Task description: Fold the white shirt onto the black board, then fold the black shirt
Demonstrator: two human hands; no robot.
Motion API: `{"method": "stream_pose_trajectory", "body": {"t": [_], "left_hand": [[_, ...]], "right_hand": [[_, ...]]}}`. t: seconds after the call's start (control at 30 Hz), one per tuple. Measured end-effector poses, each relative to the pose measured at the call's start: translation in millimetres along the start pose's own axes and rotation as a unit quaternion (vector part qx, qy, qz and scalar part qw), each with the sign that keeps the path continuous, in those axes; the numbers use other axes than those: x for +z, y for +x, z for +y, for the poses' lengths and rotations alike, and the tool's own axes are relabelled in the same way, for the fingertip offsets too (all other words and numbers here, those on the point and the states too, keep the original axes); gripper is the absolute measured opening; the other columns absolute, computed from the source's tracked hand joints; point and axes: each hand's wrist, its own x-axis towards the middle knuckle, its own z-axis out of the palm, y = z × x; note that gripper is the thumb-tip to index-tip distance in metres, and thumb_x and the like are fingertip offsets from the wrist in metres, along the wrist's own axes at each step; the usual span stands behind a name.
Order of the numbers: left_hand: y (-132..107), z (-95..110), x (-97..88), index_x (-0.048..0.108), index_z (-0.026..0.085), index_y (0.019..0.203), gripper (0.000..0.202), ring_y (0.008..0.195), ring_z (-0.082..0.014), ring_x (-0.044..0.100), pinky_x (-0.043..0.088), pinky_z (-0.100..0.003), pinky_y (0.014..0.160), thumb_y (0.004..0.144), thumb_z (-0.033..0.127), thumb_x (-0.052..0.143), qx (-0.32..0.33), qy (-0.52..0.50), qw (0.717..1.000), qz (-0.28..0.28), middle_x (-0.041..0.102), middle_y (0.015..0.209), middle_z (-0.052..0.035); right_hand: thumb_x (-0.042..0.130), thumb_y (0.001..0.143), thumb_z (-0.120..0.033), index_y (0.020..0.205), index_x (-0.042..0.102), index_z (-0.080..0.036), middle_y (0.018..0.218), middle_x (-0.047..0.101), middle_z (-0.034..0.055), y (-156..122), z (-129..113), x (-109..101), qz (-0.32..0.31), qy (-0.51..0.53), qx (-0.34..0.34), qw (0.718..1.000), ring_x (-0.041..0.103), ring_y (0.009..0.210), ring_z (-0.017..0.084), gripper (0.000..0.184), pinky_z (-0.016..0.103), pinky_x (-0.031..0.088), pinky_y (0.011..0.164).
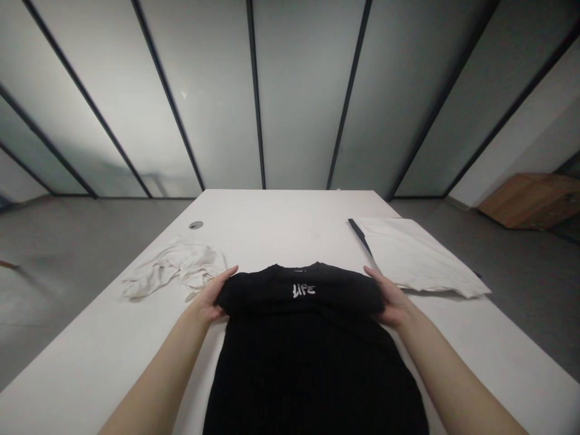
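Note:
A black T-shirt (312,356) with white lettering on its chest lies spread before me, collar toward the far side. Its lower part runs out of the bottom of the view. My left hand (212,300) grips the shirt at its left sleeve edge, thumb outside and other fingers partly hidden by the cloth. At the opposite sleeve edge, my right hand (393,302) holds the fabric in the same manner, its fingers partly under it. Just beyond my left hand is a crumpled white cloth (181,266).
Flat white fabric (412,254), perhaps folded garments, lies on the right with a dark edge showing beneath. The white table (290,223) has a round grey cable hole (196,225) at the far left. Frosted glass panels stand behind; a wooden cabinet (530,199) is at far right.

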Motion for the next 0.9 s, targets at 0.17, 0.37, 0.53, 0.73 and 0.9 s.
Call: {"method": "stream_pose_trajectory", "body": {"t": [0.17, 0.37, 0.53, 0.73, 0.9], "left_hand": [[-8, -5, 9.0, 0.076, 0.009, 0.101, 0.014, 0.081, -0.0263, 0.082, 0.067, -0.030, 0.075, 0.091, 0.018, 0.073, -0.031, -0.020, 0.999, 0.025, 0.083, 0.094, -0.0150], [-10, 0, 3.3, 0.077, 0.009, 0.099, 0.016, 0.084, -0.0274, 0.081, 0.067, -0.031, 0.076, 0.086, 0.015, 0.072, -0.014, -0.011, 0.999, 0.042, 0.083, 0.092, -0.0146], [-7, 3, -14.4, 0.077, 0.012, 0.086, 0.020, 0.080, -0.0253, 0.079, 0.063, -0.028, 0.071, 0.072, 0.024, 0.084, 0.085, 0.076, 0.993, 0.031, 0.082, 0.090, -0.0126], [-9, 6, -21.1, 0.075, 0.016, 0.094, 0.044, 0.084, -0.0249, 0.077, 0.059, -0.029, 0.074, 0.062, 0.039, 0.093, 0.145, 0.218, 0.965, 0.000, 0.081, 0.091, -0.0074], [-14, 16, -17.6, 0.077, 0.020, 0.109, 0.056, 0.114, -0.0332, 0.074, 0.059, -0.037, 0.095, 0.069, 0.058, 0.088, 0.129, 0.276, 0.952, -0.032, 0.081, 0.116, -0.0104]], "right_hand": [[0.071, 0.095, -0.051, 0.089, 0.073, -0.021, 0.085, 0.082, 0.0090, -6, 5, -2, -0.011, -0.028, 0.035, 0.999, 0.080, 0.084, 0.027, 0.030, 0.036, 0.065, 0.085], [0.090, 0.081, -0.048, 0.087, 0.076, -0.020, 0.094, 0.081, 0.0091, -14, 5, -9, 0.033, -0.165, -0.015, 0.986, 0.076, 0.086, 0.024, 0.032, 0.030, 0.061, 0.080], [0.092, 0.077, -0.053, 0.077, 0.067, -0.018, 0.070, 0.067, -0.0008, -21, 1, -17, -0.008, -0.236, -0.045, 0.971, 0.057, 0.060, 0.012, 0.043, 0.023, 0.044, 0.054], [0.093, 0.076, -0.048, 0.093, 0.064, -0.025, 0.086, 0.072, -0.0016, -13, -3, -12, -0.008, -0.171, -0.155, 0.973, 0.067, 0.079, 0.016, 0.040, 0.024, 0.054, 0.069], [0.086, 0.083, -0.043, 0.109, 0.071, -0.026, 0.103, 0.080, 0.0033, 2, -6, -6, 0.045, -0.072, -0.119, 0.989, 0.076, 0.099, 0.021, 0.035, 0.029, 0.061, 0.094]]}}
